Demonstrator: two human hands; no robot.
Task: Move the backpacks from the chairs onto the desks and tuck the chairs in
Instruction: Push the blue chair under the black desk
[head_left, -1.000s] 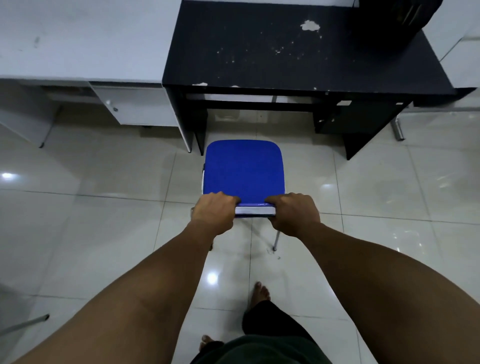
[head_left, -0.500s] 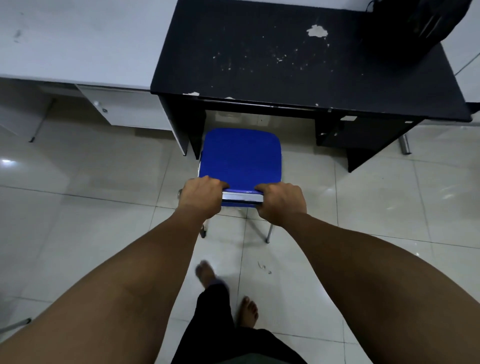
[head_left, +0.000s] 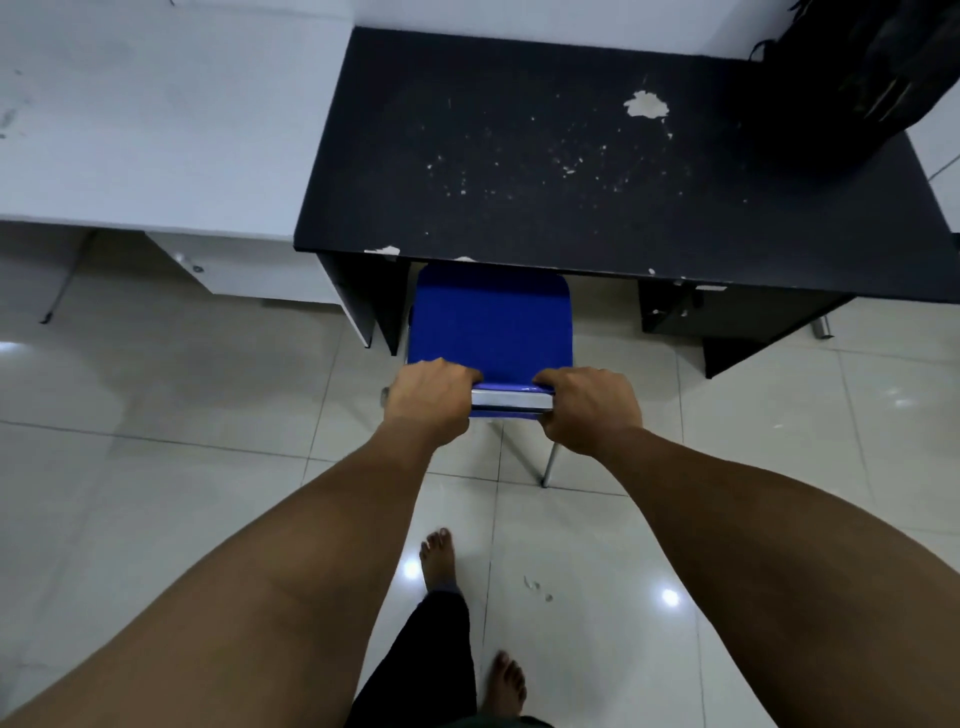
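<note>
A black laminate desk with chipped patches (head_left: 545, 171) carries a black fabric backpack (head_left: 852, 78) at its far right corner. The blue padded metal-legged chair (head_left: 491, 317) sits partly under its front edge. The left hand (head_left: 428, 400) and right hand (head_left: 589, 410) grip the chair's backrest top.

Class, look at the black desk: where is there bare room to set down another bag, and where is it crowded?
The black desk is bare from its left edge to the black backpack, which fills the far right corner. The white desk beside it also looks bare.
</note>
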